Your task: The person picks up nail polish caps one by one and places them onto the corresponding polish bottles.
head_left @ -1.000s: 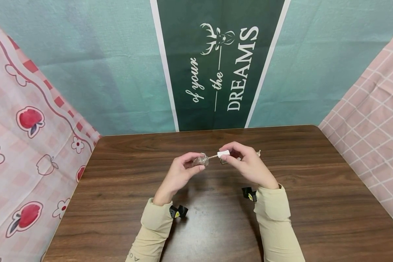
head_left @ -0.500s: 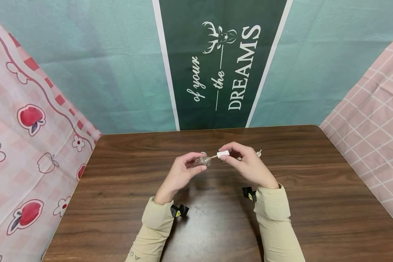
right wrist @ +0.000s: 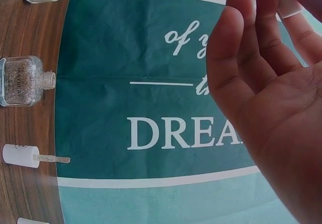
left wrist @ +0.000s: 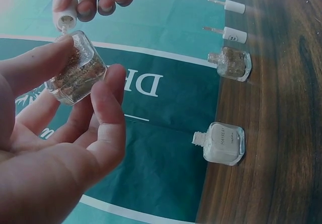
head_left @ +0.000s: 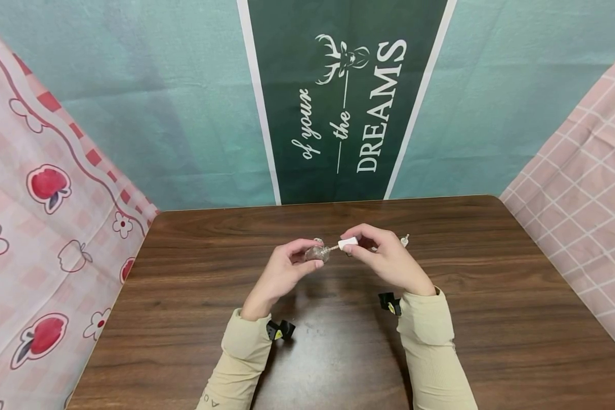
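Note:
In the head view my left hand holds a small clear nail polish bottle with gold glitter in it, tilted with its neck toward the other hand. Thumb and fingers grip its sides. My right hand pinches the white brush cap between thumb and fingers. From that cap a thin brush reaches to the bottle's mouth; how deep it sits I cannot tell. The right wrist view shows only the cap's edge, and the bottle is out of sight there.
On the brown wooden table stand an uncapped glitter polish bottle and an uncapped whitish one. Two white brush caps, one nearer and one farther, rest near the glitter bottle. A green cloth hangs behind.
The bottle has shifted slightly to the right and the cap slightly to the left, so less of the brush shows between them. Both hands keep their hold.

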`<act>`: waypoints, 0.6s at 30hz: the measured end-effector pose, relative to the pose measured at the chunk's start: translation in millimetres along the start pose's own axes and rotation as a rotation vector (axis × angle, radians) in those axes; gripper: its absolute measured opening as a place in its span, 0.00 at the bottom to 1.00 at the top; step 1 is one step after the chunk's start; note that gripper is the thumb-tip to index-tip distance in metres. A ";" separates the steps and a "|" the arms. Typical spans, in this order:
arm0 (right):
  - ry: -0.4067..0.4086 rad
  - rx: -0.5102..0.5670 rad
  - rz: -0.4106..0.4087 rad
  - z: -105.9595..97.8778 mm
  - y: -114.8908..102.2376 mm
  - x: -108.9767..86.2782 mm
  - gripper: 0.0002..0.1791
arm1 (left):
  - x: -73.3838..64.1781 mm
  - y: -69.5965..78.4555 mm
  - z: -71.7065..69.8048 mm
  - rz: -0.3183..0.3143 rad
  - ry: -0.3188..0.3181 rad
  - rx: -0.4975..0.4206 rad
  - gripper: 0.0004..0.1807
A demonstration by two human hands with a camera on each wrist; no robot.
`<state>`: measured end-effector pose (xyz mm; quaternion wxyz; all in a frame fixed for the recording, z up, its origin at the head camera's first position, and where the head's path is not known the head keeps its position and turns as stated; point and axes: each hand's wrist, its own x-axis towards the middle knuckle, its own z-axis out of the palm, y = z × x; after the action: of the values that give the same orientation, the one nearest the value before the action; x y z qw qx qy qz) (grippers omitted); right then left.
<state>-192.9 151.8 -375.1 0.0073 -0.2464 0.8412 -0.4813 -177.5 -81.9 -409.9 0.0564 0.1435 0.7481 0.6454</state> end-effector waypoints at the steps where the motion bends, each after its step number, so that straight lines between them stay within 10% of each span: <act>1: 0.000 0.001 0.001 0.2 0.2 0.1 0.08 | -0.1 0.2 -0.1 0.000 -0.001 -0.002 0.19; 18: -0.045 0.000 0.016 0.2 -0.9 -0.1 0.09 | 0.1 -0.7 -0.6 -0.002 -0.009 0.006 0.20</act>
<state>-192.4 151.3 -374.5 0.0303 -0.2503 0.8429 -0.4754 -177.9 -82.5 -410.4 0.0600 0.1455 0.7498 0.6427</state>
